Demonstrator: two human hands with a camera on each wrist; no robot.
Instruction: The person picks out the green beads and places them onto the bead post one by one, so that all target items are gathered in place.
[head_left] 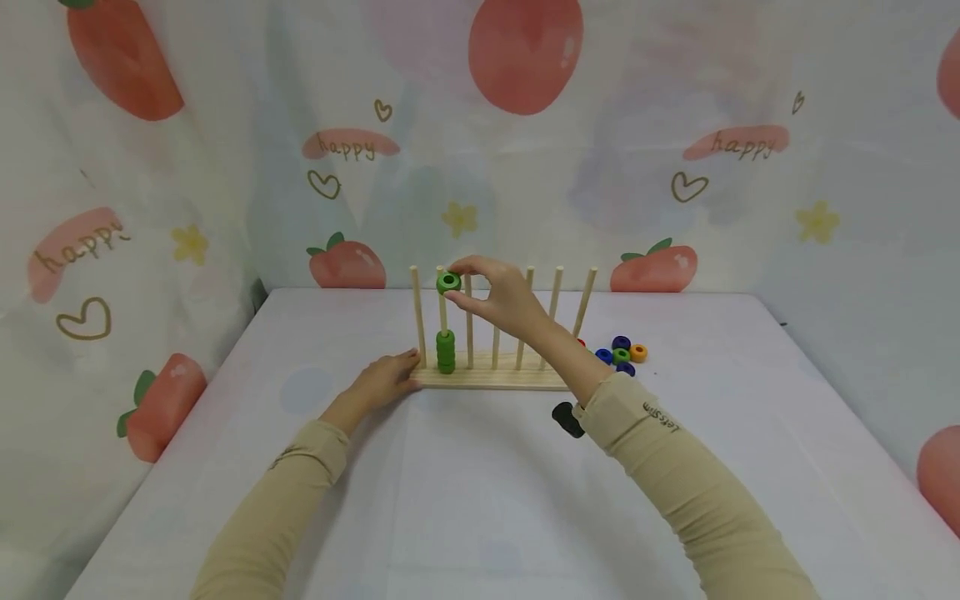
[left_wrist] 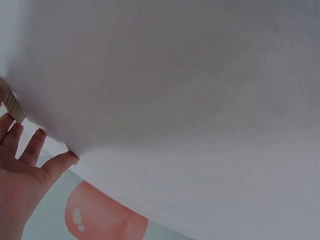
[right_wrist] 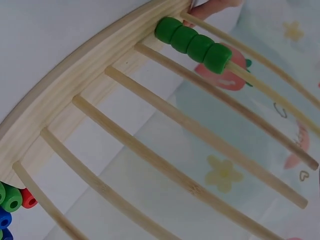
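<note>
My right hand pinches a green bead between thumb and fingers, at the top of the second peg from the left on a wooden peg rack. Lower on that peg, several green beads form a stack down at the wooden base; the right wrist view shows this stack up close. At the base's left end, my left hand touches the wood with extended fingers. In the left wrist view its fingertips meet the corner of the base.
Loose beads in blue, purple, green and orange lie right of the rack, with a red one near its end. The other upright pegs are bare. A black object shows by my right cuff. Patterned cloth surrounds the white table.
</note>
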